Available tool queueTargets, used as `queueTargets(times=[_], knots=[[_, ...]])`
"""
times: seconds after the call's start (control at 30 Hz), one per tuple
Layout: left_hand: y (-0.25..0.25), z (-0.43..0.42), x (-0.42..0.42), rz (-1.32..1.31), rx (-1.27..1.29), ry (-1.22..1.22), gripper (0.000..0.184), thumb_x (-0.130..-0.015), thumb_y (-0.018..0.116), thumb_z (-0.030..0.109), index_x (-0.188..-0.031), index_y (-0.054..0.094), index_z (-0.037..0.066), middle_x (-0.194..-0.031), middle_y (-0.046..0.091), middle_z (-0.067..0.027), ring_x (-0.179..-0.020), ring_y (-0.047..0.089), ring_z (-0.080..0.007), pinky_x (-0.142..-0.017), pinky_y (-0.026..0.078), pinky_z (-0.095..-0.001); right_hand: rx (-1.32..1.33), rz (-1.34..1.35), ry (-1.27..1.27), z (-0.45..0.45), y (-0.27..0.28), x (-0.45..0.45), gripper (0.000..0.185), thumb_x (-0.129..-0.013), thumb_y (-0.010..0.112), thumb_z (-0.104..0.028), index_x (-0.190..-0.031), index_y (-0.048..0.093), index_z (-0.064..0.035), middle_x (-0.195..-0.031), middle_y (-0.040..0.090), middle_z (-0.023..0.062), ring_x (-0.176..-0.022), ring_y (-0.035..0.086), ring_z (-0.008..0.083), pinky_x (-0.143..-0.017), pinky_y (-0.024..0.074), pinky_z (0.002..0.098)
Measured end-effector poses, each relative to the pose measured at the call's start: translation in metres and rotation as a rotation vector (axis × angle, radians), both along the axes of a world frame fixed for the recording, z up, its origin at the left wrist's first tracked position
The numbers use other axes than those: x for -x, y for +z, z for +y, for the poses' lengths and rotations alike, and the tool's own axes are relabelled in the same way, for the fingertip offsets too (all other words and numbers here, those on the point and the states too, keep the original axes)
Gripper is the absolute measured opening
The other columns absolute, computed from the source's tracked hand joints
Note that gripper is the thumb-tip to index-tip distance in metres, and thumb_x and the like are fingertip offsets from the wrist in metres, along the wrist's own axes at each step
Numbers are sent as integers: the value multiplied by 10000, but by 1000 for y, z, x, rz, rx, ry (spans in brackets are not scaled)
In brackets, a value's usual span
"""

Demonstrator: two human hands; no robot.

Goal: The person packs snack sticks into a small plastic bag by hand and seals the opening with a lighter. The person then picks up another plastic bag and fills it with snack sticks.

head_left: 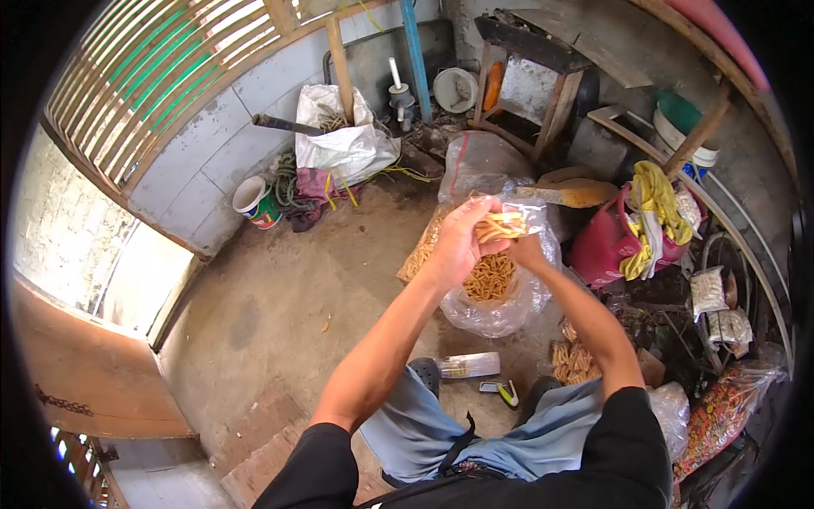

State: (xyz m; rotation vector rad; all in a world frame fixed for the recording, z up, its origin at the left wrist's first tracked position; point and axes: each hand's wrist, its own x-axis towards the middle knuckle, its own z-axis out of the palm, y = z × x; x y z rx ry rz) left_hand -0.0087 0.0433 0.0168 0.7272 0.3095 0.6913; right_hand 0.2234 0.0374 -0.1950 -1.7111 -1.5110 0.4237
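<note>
Above a large open clear bag (500, 316) of brown stick-shaped snacks (489, 278), my left hand (462, 242) is closed around a small clear packet (502, 226) with yellowish sticks in it. My right hand (526, 250) is just beside and below the packet, partly hidden behind it; its fingers do not show clearly. Near my feet a clear pack of flat plastic bags (469, 365) lies on the floor, with a green and white stapler (508, 394) and a small box (489, 387) next to it. Filled packets (575, 362) are piled by my right foot.
A pink tub (598, 250) with yellow cloths stands at the right. A bag of colourful snacks (725, 416) lies lower right. A white sack (339, 148) and a paint bucket (257, 204) are by the back wall, near a wooden stand (555, 110).
</note>
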Motion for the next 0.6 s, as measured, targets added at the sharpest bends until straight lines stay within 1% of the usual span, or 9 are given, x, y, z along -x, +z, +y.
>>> queueTargets(times=[0.03,0.07,0.1,0.13,0.2,0.23,0.3,0.4,0.6], knots=[[1,0,1,-14,20,-11,232,-957,498,277,-1003,563,59,-1062,642,-147,-892,667,-213,-668,597,-302,80,131,-54,-6,27,-17,268,-798,630,-119,-1039,597,-7,-794,663,135,-641,625,220,-591,491,322],[2,0,1,-30,43,-23,226,-957,500,278,-985,563,63,-1040,649,-134,-862,668,-194,-662,597,-298,38,347,-55,-17,71,-21,234,-826,629,-123,-1034,602,-19,-807,665,99,-660,620,180,-594,491,297],[1,0,0,-23,37,-26,279,-971,453,320,-974,565,64,-1050,645,-148,-884,663,-208,-683,596,-312,-7,565,-54,-32,120,-19,200,-854,629,-127,-1029,607,-32,-820,667,64,-678,616,140,-597,492,271],[2,-1,1,-31,34,-34,279,-971,453,320,-974,565,64,-1050,645,-148,-884,663,-208,-683,596,-312,-80,662,-84,-49,154,-17,165,-884,629,-134,-1028,614,-55,-864,660,25,-719,603,99,-615,489,232],[2,-3,3,0,36,-33,303,-977,432,335,-973,565,62,-1069,639,-160,-912,657,-214,-699,594,-323,-188,832,-173,-90,209,-7,165,-882,640,-131,-1026,614,-54,-898,655,31,-743,594,98,-625,488,238],[2,-4,3,-9,34,-57,318,-985,408,337,-973,565,60,-1087,633,-168,-925,653,-218,-706,591,-324,-193,827,-186,-107,221,-4,165,-882,640,-131,-1026,614,-54,-898,655,31,-743,594,98,-625,488,238],[-5,-9,4,28,32,-79,321,-987,393,342,-981,558,67,-1118,620,-169,-949,648,-225,-720,589,-323,-272,1029,-140,-138,231,5,149,-891,631,-129,-1016,616,-50,-898,654,34,-743,585,99,-630,482,235],[-6,-11,0,32,0,-130,325,-994,360,336,-1003,546,70,-1149,607,-172,-980,641,-233,-752,585,-330,-315,1074,-85,-161,230,22,150,-889,630,-120,-1017,626,-42,-937,667,56,-760,588,104,-650,482,246],[-4,-24,-8,53,-41,-172,331,-993,372,335,-1064,533,54,-1157,602,-172,-984,640,-247,-753,588,-344,-373,929,-118,-161,226,45,178,-859,671,-114,-1007,635,-22,-900,690,49,-746,605,85,-667,475,235]])
